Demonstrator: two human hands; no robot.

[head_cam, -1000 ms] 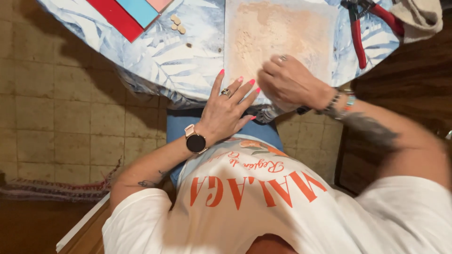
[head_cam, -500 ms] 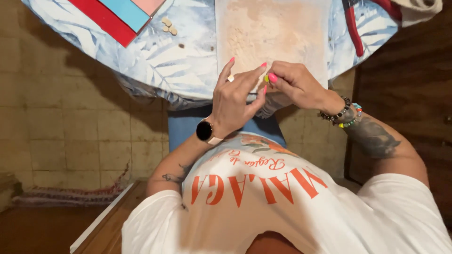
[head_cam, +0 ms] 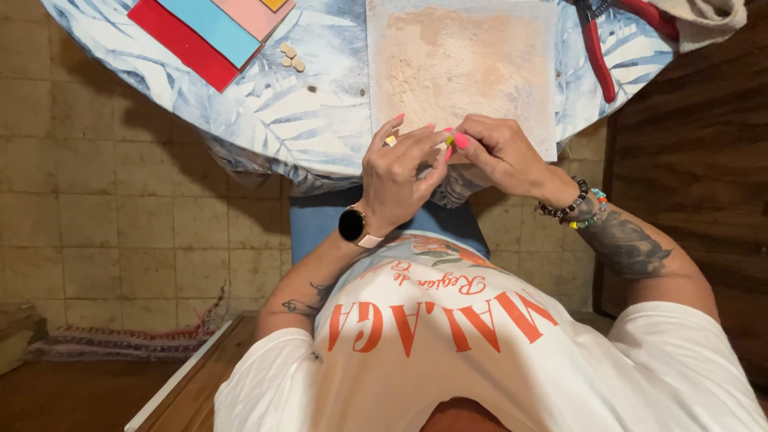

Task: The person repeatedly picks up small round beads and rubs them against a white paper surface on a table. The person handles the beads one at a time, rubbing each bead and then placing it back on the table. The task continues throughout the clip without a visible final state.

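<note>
1. The left hand point(head_cam: 396, 172) and right hand point(head_cam: 500, 156) are meeting at the near edge of the pale, dusty rectangular work board point(head_cam: 464, 68), fingertips pinched together on a tiny yellowish piece point(head_cam: 450, 140) held between them.
2. The board is lying on the round table with a blue leaf-print cloth point(head_cam: 304, 104).
3. Stacked red, blue and pink sheets point(head_cam: 208, 28) are sitting far left; red-handled pliers point(head_cam: 600, 48) are lying right of the board.
</note>
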